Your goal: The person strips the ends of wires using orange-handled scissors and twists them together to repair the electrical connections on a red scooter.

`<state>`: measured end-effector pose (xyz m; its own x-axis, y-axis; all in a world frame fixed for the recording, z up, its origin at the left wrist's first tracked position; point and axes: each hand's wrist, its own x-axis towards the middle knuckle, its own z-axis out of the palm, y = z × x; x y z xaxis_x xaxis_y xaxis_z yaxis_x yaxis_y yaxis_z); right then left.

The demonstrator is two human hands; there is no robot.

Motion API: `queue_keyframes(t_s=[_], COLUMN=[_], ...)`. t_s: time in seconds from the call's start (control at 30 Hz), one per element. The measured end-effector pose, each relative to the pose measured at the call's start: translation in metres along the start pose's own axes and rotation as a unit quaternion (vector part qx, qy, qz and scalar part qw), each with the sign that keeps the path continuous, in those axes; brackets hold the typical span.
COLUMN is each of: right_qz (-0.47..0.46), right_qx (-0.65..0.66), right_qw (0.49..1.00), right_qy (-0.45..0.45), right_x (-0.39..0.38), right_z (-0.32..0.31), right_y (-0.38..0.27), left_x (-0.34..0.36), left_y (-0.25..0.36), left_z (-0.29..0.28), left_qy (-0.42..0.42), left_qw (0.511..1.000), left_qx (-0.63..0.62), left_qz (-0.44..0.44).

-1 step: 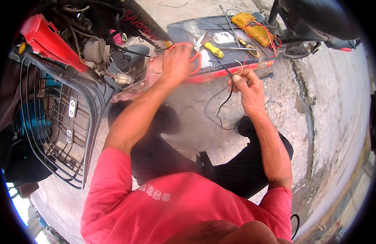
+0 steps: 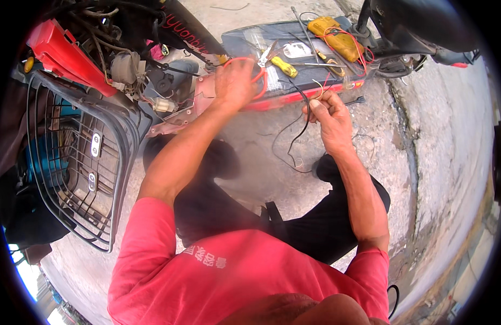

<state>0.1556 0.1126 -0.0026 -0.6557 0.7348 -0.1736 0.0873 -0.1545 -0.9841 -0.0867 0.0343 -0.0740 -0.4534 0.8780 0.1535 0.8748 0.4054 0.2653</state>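
1. Hands are both up at the scooter's footboard (image 2: 315,92), a dark deck edged in red, with the person in a red shirt crouched on the concrete ground (image 2: 424,162).
2. Left hand (image 2: 235,81) is curled shut around a red wire (image 2: 259,81), which loops up and over the knuckles right at the near edge of the footboard.
3. Right hand (image 2: 329,111) is pinched closed on a black wire (image 2: 303,122); the fingers also seem to hold thin pale strands, too fine to make out clearly.
4. That black wire drops from the right hand and trails down in loose curves onto the ground between the two forearms.
5. On the footboard, just beyond the left hand, lies a yellow-handled screwdriver (image 2: 283,66), with pliers (image 2: 265,54) beside it.
6. Further right on the deck sits a yellow multimeter (image 2: 334,35), red lead curling around it.
7. Off to the left, a black wire basket (image 2: 77,162) and a red body panel (image 2: 63,51) frame a tangle of exposed wiring.
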Motion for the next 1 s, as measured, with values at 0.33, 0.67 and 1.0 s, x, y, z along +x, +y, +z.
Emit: queue_keyframes(t_s=[0.33, 0.67, 1.0], right_qz=[0.079, 0.048, 0.085], right_qx=[0.354, 0.497, 0.459], right_qw=[0.928, 0.844, 0.864], right_qy=[-0.090, -0.197, -0.188], right_x=[0.006, 0.005, 0.001], right_z=[-0.023, -0.031, -0.027], right_y=[-0.006, -0.010, -0.014], left_x=[-0.024, -0.064, -0.063], left_y=[0.021, 0.048, 0.053], left_z=[-0.079, -0.079, -0.068], left_qy=[-0.152, -0.248, -0.113], left_qw=[0.843, 0.858, 0.903], left_qx=[-0.506, -0.447, -0.354], left_qz=[-0.098, 0.047, 0.213])
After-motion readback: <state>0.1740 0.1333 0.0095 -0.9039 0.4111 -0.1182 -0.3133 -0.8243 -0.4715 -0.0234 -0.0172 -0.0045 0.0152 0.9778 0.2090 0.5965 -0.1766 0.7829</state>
